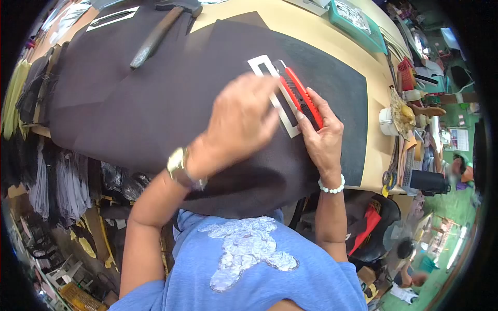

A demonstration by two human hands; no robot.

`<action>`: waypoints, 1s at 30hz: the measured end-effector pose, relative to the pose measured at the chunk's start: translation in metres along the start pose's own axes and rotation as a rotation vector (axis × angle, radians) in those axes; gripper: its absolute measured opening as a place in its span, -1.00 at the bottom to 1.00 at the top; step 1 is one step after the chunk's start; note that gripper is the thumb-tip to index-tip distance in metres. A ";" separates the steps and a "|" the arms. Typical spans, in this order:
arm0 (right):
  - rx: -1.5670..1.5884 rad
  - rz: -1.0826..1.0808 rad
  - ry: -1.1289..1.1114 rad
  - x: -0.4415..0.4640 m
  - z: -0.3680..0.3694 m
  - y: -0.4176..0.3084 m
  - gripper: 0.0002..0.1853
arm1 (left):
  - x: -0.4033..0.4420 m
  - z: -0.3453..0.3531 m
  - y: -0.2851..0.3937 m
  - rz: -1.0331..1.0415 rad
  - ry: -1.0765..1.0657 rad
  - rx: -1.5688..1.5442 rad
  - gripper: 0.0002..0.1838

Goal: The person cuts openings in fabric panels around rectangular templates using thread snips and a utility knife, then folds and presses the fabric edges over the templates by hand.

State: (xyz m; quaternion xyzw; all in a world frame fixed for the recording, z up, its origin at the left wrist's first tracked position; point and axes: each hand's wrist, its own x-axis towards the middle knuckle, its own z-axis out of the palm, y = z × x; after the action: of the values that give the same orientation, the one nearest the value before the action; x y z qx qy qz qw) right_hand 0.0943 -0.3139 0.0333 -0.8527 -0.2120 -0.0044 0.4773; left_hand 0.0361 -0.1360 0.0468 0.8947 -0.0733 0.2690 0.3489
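In the head view, my right hand (322,127) is closed round a red snap-off utility knife (305,96), with the metal tip pointing away from me. A white rectangular frame (288,124) with a slot cut through it lies on a dark sheet of material (155,103), right beside the knife. Over the frame's left side is my left hand (241,111), smeared by motion. Its fingertips overlap the frame and come close to the knife, but whether they hold anything cannot be made out.
Beneath the sheet's right side lies a black mat (353,124) on the tan table (376,155). A wooden-handled hammer (158,36) rests on the sheet, near a second white frame (111,18). A teal tray (358,26) stands at the back; a white cup (388,122) sits right.
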 end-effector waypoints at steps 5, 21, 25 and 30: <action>-0.200 -0.220 -0.006 0.001 0.002 -0.009 -0.53 | 0.012 0.013 -0.047 -0.128 -0.129 0.161 -0.11; -0.330 -0.335 -0.025 0.008 0.007 -0.012 -0.51 | 0.008 0.019 -0.052 -0.152 -0.149 0.237 0.04; -0.570 -0.302 -0.223 0.026 -0.011 -0.038 -0.58 | 0.007 0.019 -0.048 -0.164 -0.155 0.249 0.06; -0.840 -0.469 -0.352 0.060 -0.018 -0.075 -0.72 | 0.009 0.020 -0.044 -0.189 -0.193 0.328 0.08</action>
State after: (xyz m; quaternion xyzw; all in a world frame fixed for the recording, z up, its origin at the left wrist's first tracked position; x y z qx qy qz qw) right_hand 0.1250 -0.2738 0.1165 -0.8883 -0.4547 -0.0524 0.0369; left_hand 0.0664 -0.1158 0.0137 0.9641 0.0225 0.1564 0.2135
